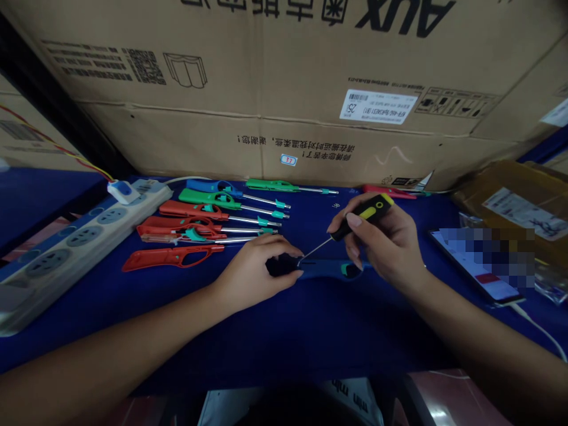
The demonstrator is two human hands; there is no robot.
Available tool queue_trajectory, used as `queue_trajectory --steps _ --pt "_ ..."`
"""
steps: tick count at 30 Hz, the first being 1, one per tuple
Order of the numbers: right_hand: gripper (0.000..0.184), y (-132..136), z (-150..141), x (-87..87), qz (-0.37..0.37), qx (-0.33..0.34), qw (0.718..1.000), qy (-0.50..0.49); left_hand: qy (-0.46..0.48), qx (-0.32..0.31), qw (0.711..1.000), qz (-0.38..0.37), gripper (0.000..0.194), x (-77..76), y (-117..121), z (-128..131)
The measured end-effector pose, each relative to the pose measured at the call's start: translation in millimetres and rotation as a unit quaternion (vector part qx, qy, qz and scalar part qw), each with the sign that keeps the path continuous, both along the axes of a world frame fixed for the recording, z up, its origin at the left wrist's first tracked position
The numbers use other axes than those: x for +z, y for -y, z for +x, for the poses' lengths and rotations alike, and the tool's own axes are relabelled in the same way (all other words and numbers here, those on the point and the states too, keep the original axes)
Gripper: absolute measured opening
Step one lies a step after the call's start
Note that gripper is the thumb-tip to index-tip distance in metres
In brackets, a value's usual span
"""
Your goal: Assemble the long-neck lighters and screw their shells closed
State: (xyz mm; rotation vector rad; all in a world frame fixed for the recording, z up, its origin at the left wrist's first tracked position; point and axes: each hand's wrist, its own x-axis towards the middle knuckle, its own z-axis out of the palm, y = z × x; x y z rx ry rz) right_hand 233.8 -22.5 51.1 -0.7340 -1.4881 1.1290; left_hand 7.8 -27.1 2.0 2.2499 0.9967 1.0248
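My left hand [252, 269] grips the handle end of a blue long-neck lighter [326, 271] lying on the blue-covered table. Fingers and thumb pinch around a dark part at that end. In my right hand [393, 245] is a screwdriver [366, 214] with a black and yellow handle, slanting down to the left. Its thin shaft reaches the lighter's body close to my left fingertips; the exact contact of the tip is hard to see. A green trigger shows in the lighter's opening, and its far end is partly hidden behind my right hand.
Beyond my left hand lie several long-neck lighters, including a green one [213, 198] and a red casing [173, 257]. A white power strip [84, 236] runs along the left. Right of me are a phone [474, 266] with a cable and a taped package [519, 195]. A large cardboard box [266, 118] stands behind.
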Motion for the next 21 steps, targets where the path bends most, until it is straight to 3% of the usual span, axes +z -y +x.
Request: queue_trajectory --steps 7,14,16,17,19,21 --pt "0.02 -4 3 -1.6 -0.036 -0.05 0.996 -0.063 0.067 0.002 0.997 -0.029 0.008 0.5 -1 2" --pt "0.019 -8 5 -4.7 -0.05 -0.044 0.995 -0.074 0.134 0.015 0.98 -0.144 0.008 0.6 -1 5" --pt "0.018 -6 5 -5.3 -0.033 -0.037 0.995 -0.09 0.195 0.035 0.951 -0.239 0.01 1.2 -2 6" --pt "0.017 -4 5 -5.8 -0.02 -0.031 0.995 -0.095 0.24 0.046 0.923 -0.299 0.011 1.4 -2 6" --pt "0.013 2 4 -7.7 0.01 -0.012 0.996 -0.09 0.332 0.07 0.847 -0.408 0.014 2.1 -4 7" --pt "0.007 9 2 -10.6 0.049 0.0 0.997 -0.06 0.399 0.089 0.781 -0.471 0.014 3.2 -5 8"
